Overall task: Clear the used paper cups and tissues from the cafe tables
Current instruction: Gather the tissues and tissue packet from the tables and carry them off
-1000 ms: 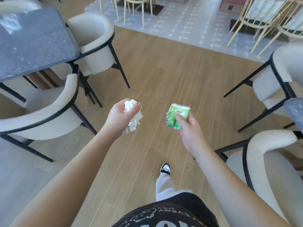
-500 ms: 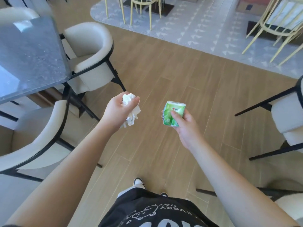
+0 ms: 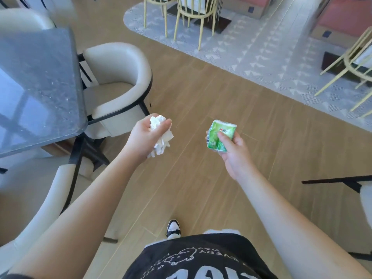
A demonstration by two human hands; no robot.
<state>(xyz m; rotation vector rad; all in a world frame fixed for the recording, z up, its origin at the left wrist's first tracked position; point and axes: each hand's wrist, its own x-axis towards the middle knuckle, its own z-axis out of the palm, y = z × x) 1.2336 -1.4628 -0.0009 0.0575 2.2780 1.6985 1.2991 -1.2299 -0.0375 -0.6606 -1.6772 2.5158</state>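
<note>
My left hand (image 3: 144,137) grips a crumpled white tissue (image 3: 162,137), which bulges out above and below my curled fingers. My right hand (image 3: 233,152) holds a small green tissue pack (image 3: 220,134), with the thumb pressed on its front face. Both hands hang in mid-air above the wooden floor, about a forearm's length apart. No paper cup shows in this view.
A dark stone table (image 3: 38,91) stands at the left with cream armchairs (image 3: 118,85) round it. Another cream chair (image 3: 364,190) pokes in at the right edge. Yellow wire chairs (image 3: 193,19) stand on a grey patterned rug (image 3: 261,51) ahead. My shoe (image 3: 173,228) is on the floor below.
I have walked forward: the table and chairs slid closer on the left, the right-hand chairs slipped out of view. Both hands keep their hold on the tissue and the pack.
</note>
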